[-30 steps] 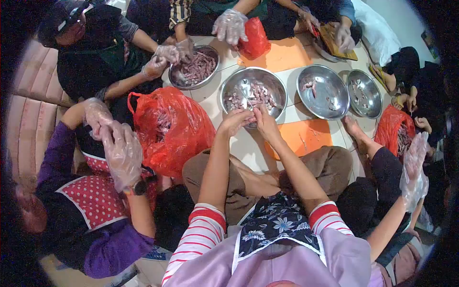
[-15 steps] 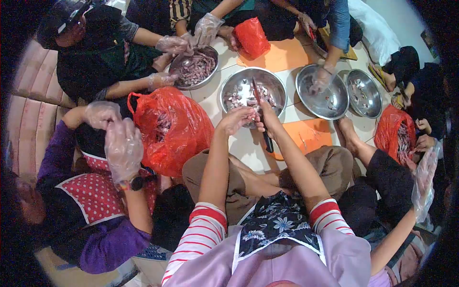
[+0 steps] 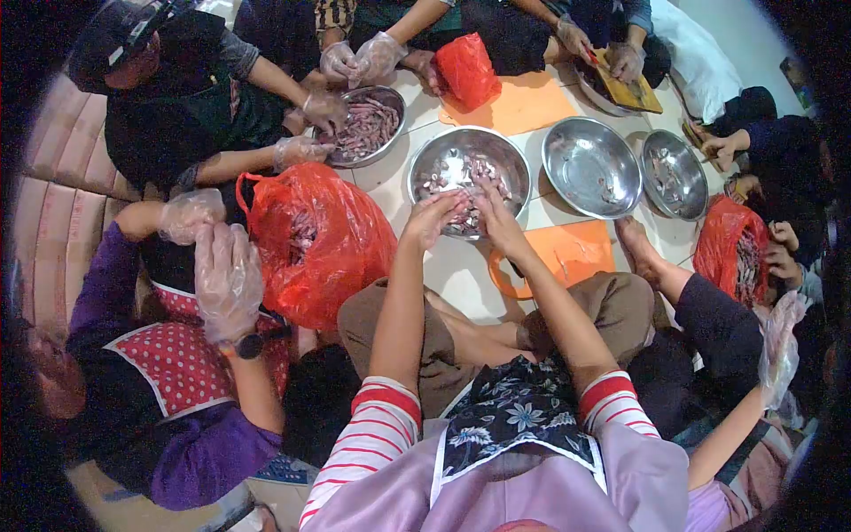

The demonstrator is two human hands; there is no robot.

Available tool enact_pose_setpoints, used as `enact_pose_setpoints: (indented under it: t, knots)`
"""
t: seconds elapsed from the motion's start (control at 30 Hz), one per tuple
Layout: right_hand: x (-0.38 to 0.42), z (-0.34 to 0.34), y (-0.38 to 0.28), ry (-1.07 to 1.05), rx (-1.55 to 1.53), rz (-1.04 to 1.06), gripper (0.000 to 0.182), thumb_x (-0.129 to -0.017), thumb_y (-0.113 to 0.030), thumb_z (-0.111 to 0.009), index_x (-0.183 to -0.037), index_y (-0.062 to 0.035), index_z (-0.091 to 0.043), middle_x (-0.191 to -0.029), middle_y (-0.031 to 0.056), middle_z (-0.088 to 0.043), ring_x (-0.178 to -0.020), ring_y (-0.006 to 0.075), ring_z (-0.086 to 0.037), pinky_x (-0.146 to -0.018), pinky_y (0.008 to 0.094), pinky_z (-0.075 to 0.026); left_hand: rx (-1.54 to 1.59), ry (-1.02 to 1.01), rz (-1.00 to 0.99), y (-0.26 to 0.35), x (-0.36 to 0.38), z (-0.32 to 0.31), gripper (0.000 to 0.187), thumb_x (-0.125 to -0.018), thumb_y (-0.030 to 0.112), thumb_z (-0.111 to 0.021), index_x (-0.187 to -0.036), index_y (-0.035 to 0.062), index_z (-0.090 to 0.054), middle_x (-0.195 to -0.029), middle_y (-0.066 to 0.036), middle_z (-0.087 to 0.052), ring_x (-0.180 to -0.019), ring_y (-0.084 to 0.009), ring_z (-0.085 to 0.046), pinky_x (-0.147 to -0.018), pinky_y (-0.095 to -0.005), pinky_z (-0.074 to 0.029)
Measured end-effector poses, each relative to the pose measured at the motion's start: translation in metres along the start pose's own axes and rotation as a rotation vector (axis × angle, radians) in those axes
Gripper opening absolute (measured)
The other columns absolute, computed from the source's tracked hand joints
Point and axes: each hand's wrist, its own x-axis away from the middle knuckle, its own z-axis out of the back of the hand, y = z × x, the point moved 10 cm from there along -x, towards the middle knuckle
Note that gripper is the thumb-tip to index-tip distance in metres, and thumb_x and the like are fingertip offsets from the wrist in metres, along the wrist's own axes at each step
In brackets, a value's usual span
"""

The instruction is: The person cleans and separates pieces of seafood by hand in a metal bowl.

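My left hand (image 3: pixel 434 220) is at the front rim of the middle steel bowl (image 3: pixel 424 160), fingers closed around something too small to make out. Beside it, my right hand (image 3: pixel 496 217) reaches over the same rim, fingers stretched towards the bowl's contents; no knife blade shows in it. Small pale and purplish pieces (image 3: pixel 483 167) lie in the bowl. Under my right wrist, a short dark piece (image 3: pixel 517 266) shows by the loop of an orange cutting mat (image 3: pixel 572 253); whether it is the knife's handle is unclear.
A red bag (image 3: pixel 346 239) of pieces stands left. Steel bowls (image 3: pixel 592 168) (image 3: pixel 675 177) sit right; another bowl (image 3: pixel 396 111) is back left. Co-workers' gloved hands surround the area. An orange mat (image 3: pixel 532 102), small red bag (image 3: pixel 467 71) and wooden board (image 3: pixel 634 89) lie behind.
The knife formerly upright in my right hand no longer shows there. My right hand has stretched forward over the bowl. A co-worker's hand has left the right bowl for the wooden board.
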Motion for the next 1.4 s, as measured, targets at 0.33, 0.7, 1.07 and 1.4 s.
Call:
enact_pose_setpoints:
  t: [0.33, 0.7, 1.07, 1.4]
  knots:
    - [0.007, -0.018, -0.008, -0.044, 0.135, 0.170, 0.040, -0.093, -0.035, -0.030, -0.130, -0.0195, -0.032, -0.115, 0.0246, -0.050, -0.106, 0.0410, -0.049, -0.089, 0.0409, -0.038, -0.025, 0.088, 0.046, -0.002, 0.001, 0.004, 0.010, -0.078, 0.005, -0.061, -0.086, 0.0010, -0.057, -0.081, -0.005, -0.059, -0.073, -0.0141, -0.059, -0.071, -0.0250, -0.051]
    - [-0.003, -0.019, 0.011, 0.034, 0.239, 0.029, 0.034, -0.091, -0.038, -0.033, -0.113, -0.0127, -0.040, -0.085, 0.0279, -0.058, -0.083, 0.0450, -0.056, -0.069, 0.0495, -0.043, -0.257, -0.022, 0.088, -0.023, -0.008, 0.011, 0.014, -0.080, 0.007, -0.059, -0.090, -0.0016, -0.057, -0.086, -0.007, -0.059, -0.081, -0.0156, -0.059, -0.077, -0.0266, -0.050]
    - [-0.010, -0.023, 0.028, 0.002, 0.129, -0.039, 0.037, -0.090, -0.038, -0.036, -0.103, -0.0054, -0.048, -0.089, 0.0243, -0.058, -0.086, 0.0396, -0.056, -0.074, 0.0428, -0.042, -0.309, -0.003, 0.143, -0.029, -0.007, 0.014, 0.019, -0.079, 0.011, -0.062, -0.090, -0.0040, -0.059, -0.088, -0.010, -0.061, -0.082, -0.0181, -0.060, -0.078, -0.0265, -0.049]
    - [0.010, -0.034, 0.012, -0.248, -0.409, -0.375, 0.028, -0.091, -0.038, -0.038, -0.087, -0.0108, -0.042, -0.060, -0.0015, -0.043, -0.043, 0.0070, -0.037, -0.037, 0.0199, -0.030, -0.263, -0.034, 0.147, -0.020, 0.003, 0.004, 0.014, -0.081, 0.010, -0.058, -0.089, -0.0018, -0.059, -0.083, -0.007, -0.060, -0.083, -0.0158, -0.058, -0.077, -0.0247, -0.048]
